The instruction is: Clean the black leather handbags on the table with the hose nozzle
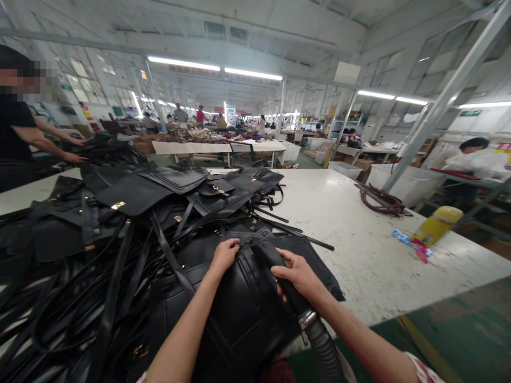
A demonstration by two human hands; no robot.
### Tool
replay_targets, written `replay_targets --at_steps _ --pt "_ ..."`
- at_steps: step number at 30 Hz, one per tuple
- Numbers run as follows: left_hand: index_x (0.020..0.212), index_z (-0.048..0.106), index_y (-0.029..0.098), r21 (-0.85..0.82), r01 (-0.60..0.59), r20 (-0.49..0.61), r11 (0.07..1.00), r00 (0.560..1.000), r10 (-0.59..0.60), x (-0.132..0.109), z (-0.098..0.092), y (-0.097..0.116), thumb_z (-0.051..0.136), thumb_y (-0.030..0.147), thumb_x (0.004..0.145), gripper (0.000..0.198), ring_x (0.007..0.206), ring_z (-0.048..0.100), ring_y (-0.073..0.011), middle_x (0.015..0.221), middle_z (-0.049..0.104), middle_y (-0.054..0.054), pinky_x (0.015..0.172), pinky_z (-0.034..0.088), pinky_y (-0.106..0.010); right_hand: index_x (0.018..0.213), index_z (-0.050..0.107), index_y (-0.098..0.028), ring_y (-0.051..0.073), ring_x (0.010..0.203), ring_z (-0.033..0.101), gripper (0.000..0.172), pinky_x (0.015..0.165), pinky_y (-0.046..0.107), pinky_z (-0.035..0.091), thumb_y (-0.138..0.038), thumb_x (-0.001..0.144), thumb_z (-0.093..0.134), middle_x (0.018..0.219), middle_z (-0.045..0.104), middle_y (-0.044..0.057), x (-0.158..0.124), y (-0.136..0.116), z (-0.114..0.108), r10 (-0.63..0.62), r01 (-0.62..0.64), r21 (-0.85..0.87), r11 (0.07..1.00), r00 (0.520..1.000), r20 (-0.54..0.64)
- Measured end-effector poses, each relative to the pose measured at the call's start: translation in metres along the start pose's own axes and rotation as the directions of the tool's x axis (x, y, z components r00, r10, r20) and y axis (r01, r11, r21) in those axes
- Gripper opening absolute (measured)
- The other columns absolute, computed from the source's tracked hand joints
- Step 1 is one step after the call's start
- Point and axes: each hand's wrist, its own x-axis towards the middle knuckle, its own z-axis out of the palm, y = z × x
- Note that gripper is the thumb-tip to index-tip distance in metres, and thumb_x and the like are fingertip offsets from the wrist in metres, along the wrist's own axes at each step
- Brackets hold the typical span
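Note:
In front of me lies a black leather bag (235,298), with stitched seams and a flap at its top. My left hand (225,255) is at its upper edge, fingers curled and closed on the black leather. My right hand (293,272) grips a black hose nozzle (266,258) whose tip rests at or just over the bag near its opening. A metal clamp joins the nozzle to a grey corrugated hose (323,340) running down toward me. The fingers under the nozzle are partly hidden.
A big heap of black bags (139,186) with straps and gold-coloured clasps covers the left of the white table (343,213). Brown straps (381,201), a yellow bottle (437,224) and a blue-white packet (403,238) are at the right. A co-worker (18,125) handles black pieces at far left.

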Motion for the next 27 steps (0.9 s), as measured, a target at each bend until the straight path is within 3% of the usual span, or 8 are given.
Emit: replay_targets --at_steps 4,9,13,18,22,27 --pt "0.088 0.066 0.021 0.013 0.042 -0.016 0.999 0.999 -0.042 0.007 0.007 -0.006 0.055 0.017 0.064 0.027 0.094 0.056 -0.0227 0.094 0.065 -0.006 0.085 0.039 -0.034 0.124 0.038 -0.018 0.011 0.035 0.052 0.062 0.031 0.02 0.043 -0.026 0.066 0.059 0.053 0.056 -0.005 0.0 0.001 0.004 0.037 -0.038 0.006 0.999 0.99 0.134" --pt "0.082 0.068 0.02 -0.065 -0.003 0.017 0.998 1.0 0.005 0.011 0.005 -0.01 0.056 0.022 0.062 0.023 0.085 0.058 -0.0211 0.085 0.065 -0.005 0.082 0.04 -0.032 0.123 0.038 -0.018 0.012 0.036 0.053 0.061 0.03 0.021 0.044 -0.025 0.066 0.058 0.056 0.056 -0.005 0.007 0.005 0.003 0.066 -0.063 -0.024 0.998 0.988 0.139" --pt "0.092 0.066 0.018 -0.216 -0.043 0.024 0.975 0.998 0.049 0.012 0.01 -0.02 0.051 0.025 0.067 0.031 0.086 0.059 -0.0183 0.09 0.067 -0.004 0.081 0.042 -0.027 0.119 0.042 -0.018 0.012 0.036 0.053 0.056 0.031 0.021 0.045 -0.026 0.066 0.059 0.057 0.056 -0.004 0.023 0.004 0.006 0.076 -0.064 -0.067 0.996 0.981 0.179" --pt "0.095 0.065 0.016 -0.332 -0.017 -0.009 0.943 1.0 0.014 0.012 0.018 -0.031 0.05 0.029 0.067 0.034 0.087 0.059 -0.0201 0.091 0.068 -0.005 0.08 0.043 -0.03 0.119 0.044 -0.018 0.011 0.036 0.053 0.053 0.032 0.022 0.045 -0.03 0.068 0.058 0.057 0.055 -0.004 0.043 -0.001 0.015 -0.023 0.025 -0.069 0.997 0.999 0.037" --pt "0.089 0.067 0.017 -0.417 0.02 0.016 0.909 1.0 -0.014 0.011 0.019 -0.027 0.055 0.03 0.063 0.032 0.087 0.059 -0.0215 0.089 0.068 -0.005 0.079 0.043 -0.031 0.127 0.035 -0.019 0.011 0.038 0.053 0.063 0.034 0.022 0.046 -0.03 0.069 0.058 0.06 0.057 -0.003 0.026 -0.002 0.009 -0.068 0.067 -0.013 0.998 0.997 -0.043" --pt "0.093 0.067 0.013 -0.539 0.078 0.088 0.839 0.995 -0.036 0.004 0.015 -0.015 0.06 0.032 0.059 0.04 0.075 0.061 -0.0203 0.083 0.069 -0.007 0.072 0.045 -0.031 0.123 0.039 -0.019 0.012 0.037 0.054 0.061 0.032 0.022 0.045 -0.029 0.066 0.06 0.059 0.056 -0.004 0.006 -0.001 0.0 0.09 -0.091 0.002 0.996 0.985 0.146"
